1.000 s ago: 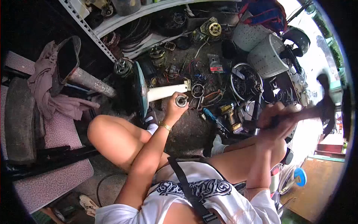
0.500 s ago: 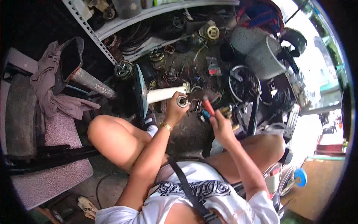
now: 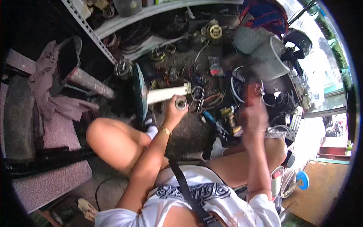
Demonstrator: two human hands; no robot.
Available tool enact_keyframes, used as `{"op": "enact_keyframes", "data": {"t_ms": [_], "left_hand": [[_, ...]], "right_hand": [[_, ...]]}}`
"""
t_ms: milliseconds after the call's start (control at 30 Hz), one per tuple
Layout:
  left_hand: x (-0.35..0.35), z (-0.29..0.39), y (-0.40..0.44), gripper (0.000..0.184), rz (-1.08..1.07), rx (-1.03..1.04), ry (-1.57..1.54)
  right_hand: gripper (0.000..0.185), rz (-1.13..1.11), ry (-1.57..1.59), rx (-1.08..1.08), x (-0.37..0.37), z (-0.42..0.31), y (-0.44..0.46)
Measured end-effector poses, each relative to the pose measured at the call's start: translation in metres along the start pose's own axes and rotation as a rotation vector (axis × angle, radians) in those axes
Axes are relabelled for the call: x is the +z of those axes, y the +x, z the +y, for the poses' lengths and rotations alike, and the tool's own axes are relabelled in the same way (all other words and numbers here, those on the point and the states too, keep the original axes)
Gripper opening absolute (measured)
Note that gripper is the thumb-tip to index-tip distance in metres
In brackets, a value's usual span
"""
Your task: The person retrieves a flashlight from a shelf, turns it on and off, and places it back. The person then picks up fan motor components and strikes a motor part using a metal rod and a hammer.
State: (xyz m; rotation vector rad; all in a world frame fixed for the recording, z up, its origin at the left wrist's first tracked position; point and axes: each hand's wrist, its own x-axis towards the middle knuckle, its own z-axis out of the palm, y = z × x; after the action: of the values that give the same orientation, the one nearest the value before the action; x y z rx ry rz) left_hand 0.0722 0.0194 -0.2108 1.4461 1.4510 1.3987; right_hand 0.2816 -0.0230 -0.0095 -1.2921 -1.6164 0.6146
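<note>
Near the middle of the view, my left hand (image 3: 175, 112) is wrapped round a round metal part (image 3: 181, 103), whose ring-shaped end faces up. Just beyond it lies a white metal arm (image 3: 166, 94), joined to a round plate (image 3: 142, 92) that stands on edge. My right hand (image 3: 254, 117), smeared by motion, is raised at the right and closed on a hammer with a red handle (image 3: 254, 94); the hammer's head is too blurred to make out. The hammer and the metal part are well apart.
A drill (image 3: 229, 115) and a blue-handled tool (image 3: 210, 117) lie on the floor between my knees. Wires and small parts spread beyond. Pale perforated buckets (image 3: 270, 56) stand at the back right, a metal shelf (image 3: 151, 13) at the back, a padded bench (image 3: 56, 185) at the left.
My right hand swung the hammer in from the far right to the metal part, then lifted it back to the right. My left hand has kept hold of the part with little movement.
</note>
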Motion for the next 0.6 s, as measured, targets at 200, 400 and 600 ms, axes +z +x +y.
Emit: {"op": "enact_keyframes", "data": {"t_ms": [200, 400, 600], "left_hand": [[0.000, 0.016, 0.022, 0.029, 0.002, 0.002, -0.016], [-0.003, -0.004, 0.005, 0.030, 0.007, -0.061, -0.010], [-0.006, 0.008, 0.004, 0.030, -0.012, -0.050, -0.003]], "right_hand": [[0.018, -0.518, -0.486, 0.080, 0.040, 0.047, -0.015], [0.039, 0.079, 0.383, 0.218, -0.023, 0.020, 0.022], [0.015, -0.493, -0.318, 0.233, 0.049, 0.060, -0.020]]}}
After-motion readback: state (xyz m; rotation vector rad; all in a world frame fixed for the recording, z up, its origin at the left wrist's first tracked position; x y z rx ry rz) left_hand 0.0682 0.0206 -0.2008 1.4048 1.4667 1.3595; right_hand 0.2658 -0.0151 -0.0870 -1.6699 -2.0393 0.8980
